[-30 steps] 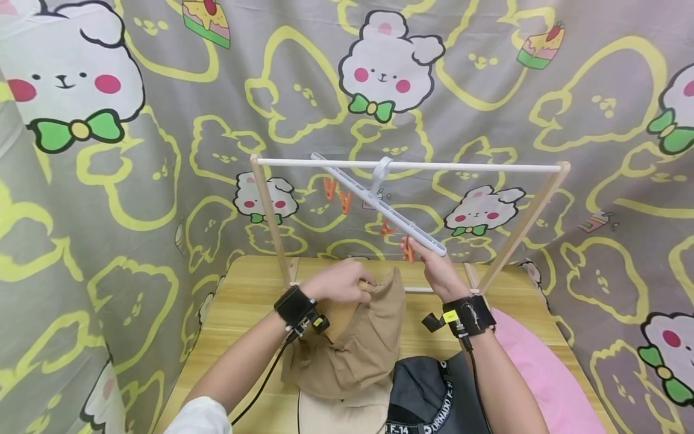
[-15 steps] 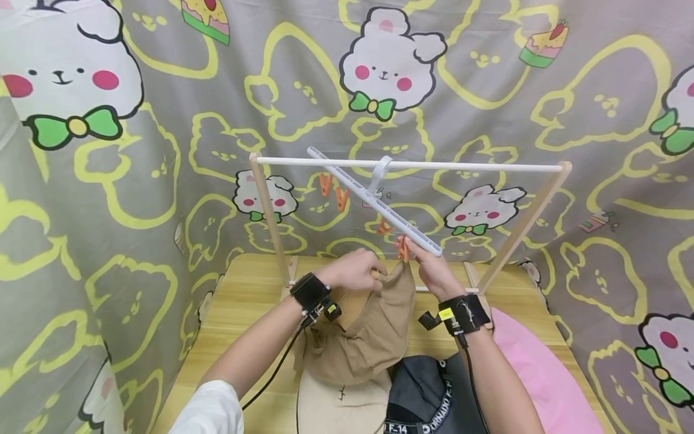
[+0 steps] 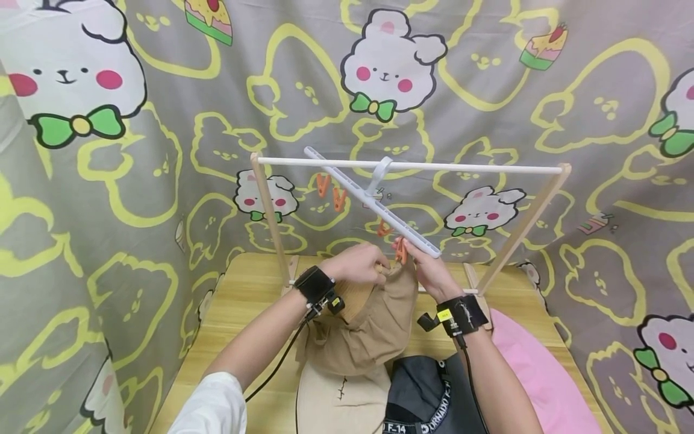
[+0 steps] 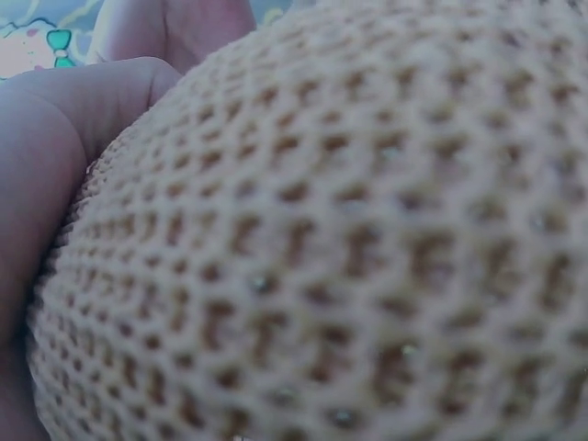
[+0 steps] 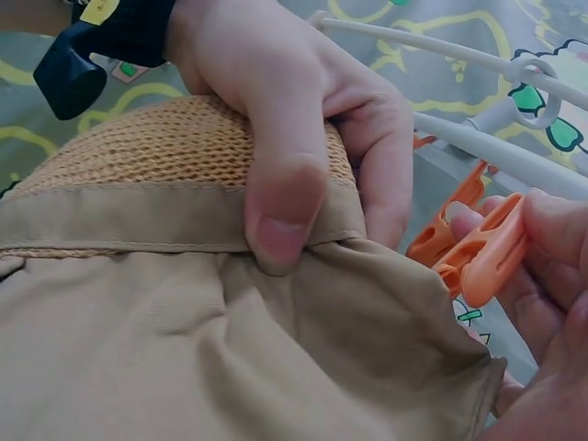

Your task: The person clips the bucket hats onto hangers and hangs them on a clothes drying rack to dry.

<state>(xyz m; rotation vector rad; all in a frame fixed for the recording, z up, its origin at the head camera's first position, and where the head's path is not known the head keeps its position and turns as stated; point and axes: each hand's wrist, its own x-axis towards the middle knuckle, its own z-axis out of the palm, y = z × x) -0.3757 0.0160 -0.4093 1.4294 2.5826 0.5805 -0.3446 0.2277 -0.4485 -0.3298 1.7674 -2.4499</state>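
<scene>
My left hand (image 3: 359, 264) grips a tan hat (image 3: 374, 337) by its band, thumb on the cloth and fingers behind, as the right wrist view shows. The hat has a woven mesh crown (image 5: 156, 147) and a loose cloth brim (image 5: 165, 349). An orange clothespin (image 5: 496, 248) is pinched between the thumb and fingers of my right hand (image 3: 431, 271), under the near end of a pale hanger (image 3: 374, 199). The clothespin meets the brim's edge; whether it clamps the cloth cannot be made out. The mesh crown fills most of the left wrist view.
The hanger hooks over the white bar (image 3: 477, 167) of a wooden-legged rack. More orange clothespins (image 3: 323, 185) dangle from it. On the table (image 3: 233, 307) lie a cream cap (image 3: 347, 398), a dark grey cap (image 3: 414, 392) and something pink (image 3: 537, 367). Patterned curtains surround the table.
My left hand has brought the hat rightward and up to the clothespin. My right hand has shifted slightly left with the clothespin, and the hanger has turned a little.
</scene>
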